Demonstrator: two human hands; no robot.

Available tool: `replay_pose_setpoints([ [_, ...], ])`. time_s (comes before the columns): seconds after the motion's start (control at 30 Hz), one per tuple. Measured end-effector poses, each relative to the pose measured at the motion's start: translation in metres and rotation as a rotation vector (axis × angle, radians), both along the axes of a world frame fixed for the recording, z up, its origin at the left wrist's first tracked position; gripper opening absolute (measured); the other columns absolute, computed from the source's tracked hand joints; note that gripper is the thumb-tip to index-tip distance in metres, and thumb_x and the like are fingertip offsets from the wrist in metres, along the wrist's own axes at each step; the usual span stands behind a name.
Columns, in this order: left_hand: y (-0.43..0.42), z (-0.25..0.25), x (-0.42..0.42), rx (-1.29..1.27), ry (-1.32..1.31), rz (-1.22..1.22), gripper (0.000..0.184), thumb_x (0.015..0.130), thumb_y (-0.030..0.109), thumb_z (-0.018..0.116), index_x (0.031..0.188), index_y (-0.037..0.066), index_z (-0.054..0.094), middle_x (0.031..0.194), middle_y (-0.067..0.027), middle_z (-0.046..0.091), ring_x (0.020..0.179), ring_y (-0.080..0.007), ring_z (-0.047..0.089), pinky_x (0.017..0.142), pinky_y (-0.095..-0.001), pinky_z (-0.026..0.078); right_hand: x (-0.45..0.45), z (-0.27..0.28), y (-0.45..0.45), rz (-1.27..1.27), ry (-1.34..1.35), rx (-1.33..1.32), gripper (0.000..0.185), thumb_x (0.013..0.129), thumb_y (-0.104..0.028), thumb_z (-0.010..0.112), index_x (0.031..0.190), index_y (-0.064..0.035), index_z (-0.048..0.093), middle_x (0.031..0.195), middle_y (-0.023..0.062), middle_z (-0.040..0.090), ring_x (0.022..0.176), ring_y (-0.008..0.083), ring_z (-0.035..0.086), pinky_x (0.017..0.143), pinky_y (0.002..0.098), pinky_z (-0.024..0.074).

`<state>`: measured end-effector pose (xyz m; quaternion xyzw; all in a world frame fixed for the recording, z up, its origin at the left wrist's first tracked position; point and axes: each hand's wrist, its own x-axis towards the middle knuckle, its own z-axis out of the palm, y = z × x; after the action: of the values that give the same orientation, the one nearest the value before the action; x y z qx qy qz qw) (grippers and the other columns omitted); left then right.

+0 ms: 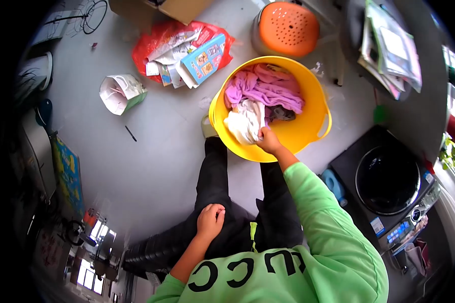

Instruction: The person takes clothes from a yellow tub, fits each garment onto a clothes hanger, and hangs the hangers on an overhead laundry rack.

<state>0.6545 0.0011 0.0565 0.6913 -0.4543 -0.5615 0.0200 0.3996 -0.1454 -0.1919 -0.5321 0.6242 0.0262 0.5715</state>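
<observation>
A yellow laundry basket stands on the floor just in front of my legs. Inside it lie pink-purple clothes, a white cloth and a small dark cloth. My right hand reaches over the near rim, its fingers closed on the edge of the white cloth. Against my left thigh rests my left hand, fingers loosely curled, with nothing seen in it.
A black front-loading washing machine is at the right, with a blue bottle beside it. Beyond the basket sits an orange-lidded bin. A red plastic bag with boxes and papers, plus a paper bag, are at the left.
</observation>
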Motion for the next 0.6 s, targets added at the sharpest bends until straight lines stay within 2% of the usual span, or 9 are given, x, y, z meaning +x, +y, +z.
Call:
replay_pose_setpoints([
  [0.1, -0.009, 0.019, -0.005, 0.035, 0.120, 0.048, 0.010, 0.084, 0.012, 0.060, 0.092, 0.006, 0.060, 0.086, -0.0099, 0.062, 0.077, -0.0249, 0.062, 0.069, -0.0356, 0.049, -0.016, 0.096, -0.014, -0.182, -0.094, -0.190, 0.030, 0.069, -0.007, 0.069, 0.092, -0.0064, 0.050, 0.082, 0.0056, 0.055, 0.075, 0.0181, 0.056, 0.069, 0.0296, 0.0455],
  [0.27, -0.058, 0.065, -0.025, -0.171, 0.226, 0.073, 0.012, 0.084, 0.009, 0.060, 0.095, 0.003, 0.060, 0.088, -0.0116, 0.061, 0.076, -0.0232, 0.063, 0.069, -0.0322, 0.051, -0.026, 0.286, -0.041, -0.707, -0.545, 0.204, 0.032, 0.078, -0.002, 0.062, 0.108, -0.0058, 0.053, 0.098, 0.0027, 0.058, 0.088, 0.0128, 0.058, 0.076, 0.0259, 0.0467],
  [0.4, -0.097, 0.094, -0.043, 0.104, 0.489, 0.287, 0.048, 0.092, 0.035, 0.055, 0.130, 0.007, 0.043, 0.114, -0.0165, 0.056, 0.093, -0.0264, 0.062, 0.079, -0.0368, 0.052, -0.028, 0.430, -0.037, -0.903, -0.813, 0.302, 0.030, 0.079, -0.002, 0.059, 0.109, -0.0062, 0.054, 0.100, 0.0031, 0.059, 0.090, 0.0137, 0.058, 0.079, 0.0264, 0.0469],
  [0.43, -0.114, 0.117, -0.049, 0.332, 0.644, 0.519, 0.063, 0.090, 0.048, 0.051, 0.136, 0.008, 0.035, 0.119, -0.0180, 0.054, 0.098, -0.0297, 0.061, 0.082, -0.0407, 0.052, -0.026, 0.465, -0.033, -0.914, -0.887, 0.287, 0.030, 0.079, -0.002, 0.059, 0.108, -0.0064, 0.054, 0.100, 0.0029, 0.059, 0.091, 0.0135, 0.058, 0.080, 0.0264, 0.0468],
  [0.47, -0.129, 0.141, -0.054, 0.567, 0.796, 0.746, 0.078, 0.088, 0.062, 0.047, 0.142, 0.010, 0.026, 0.124, -0.0195, 0.051, 0.104, -0.0331, 0.059, 0.085, -0.0445, 0.051, -0.027, 0.497, -0.025, -0.780, -0.848, 0.231, 0.032, 0.076, 0.002, 0.056, 0.107, -0.0065, 0.055, 0.099, 0.0031, 0.059, 0.093, 0.0134, 0.057, 0.081, 0.0266, 0.0456],
  [0.5, -0.138, 0.150, -0.056, 0.739, 1.060, 0.748, 0.094, 0.080, 0.077, 0.038, 0.145, 0.010, 0.024, 0.129, -0.0206, 0.048, 0.108, -0.0373, 0.057, 0.089, -0.0496, 0.048, -0.036, 0.513, -0.010, -0.621, -0.818, 0.224, 0.031, 0.074, 0.002, 0.056, 0.103, -0.0062, 0.056, 0.099, 0.0031, 0.058, 0.093, 0.0135, 0.056, 0.081, 0.0268, 0.0447],
  [0.53, -0.154, 0.181, -0.056, 0.833, 1.360, 0.720, 0.079, 0.088, 0.063, 0.045, 0.144, 0.010, 0.027, 0.131, -0.0181, 0.047, 0.111, -0.0339, 0.055, 0.096, -0.0481, 0.044, -0.045, 0.525, 0.002, -0.466, -0.780, 0.216, 0.029, 0.072, 0.002, 0.056, 0.100, -0.0059, 0.057, 0.098, 0.0031, 0.057, 0.093, 0.0136, 0.055, 0.082, 0.0270, 0.0437],
  [0.57, -0.171, 0.209, -0.071, 0.332, 1.419, 0.390, 0.065, 0.092, 0.050, 0.045, 0.142, 0.010, 0.031, 0.134, -0.0162, 0.044, 0.116, -0.0302, 0.051, 0.099, -0.0436, 0.042, -0.046, 0.545, 0.008, -0.281, -0.839, 0.129, 0.026, 0.070, 0.002, 0.057, 0.096, -0.0054, 0.058, 0.096, 0.0030, 0.057, 0.091, 0.0143, 0.054, 0.080, 0.0273, 0.0430],
  [0.6, -0.169, 0.196, -0.080, 0.145, 1.384, 0.222, 0.059, 0.092, 0.040, 0.048, 0.139, 0.009, 0.034, 0.130, -0.0144, 0.048, 0.116, -0.0272, 0.052, 0.098, -0.0407, 0.042, -0.046, 0.567, 0.012, -0.097, -0.887, 0.040, 0.023, 0.069, 0.001, 0.059, 0.092, -0.0049, 0.058, 0.094, 0.0028, 0.056, 0.089, 0.0149, 0.054, 0.079, 0.0275, 0.0422],
])
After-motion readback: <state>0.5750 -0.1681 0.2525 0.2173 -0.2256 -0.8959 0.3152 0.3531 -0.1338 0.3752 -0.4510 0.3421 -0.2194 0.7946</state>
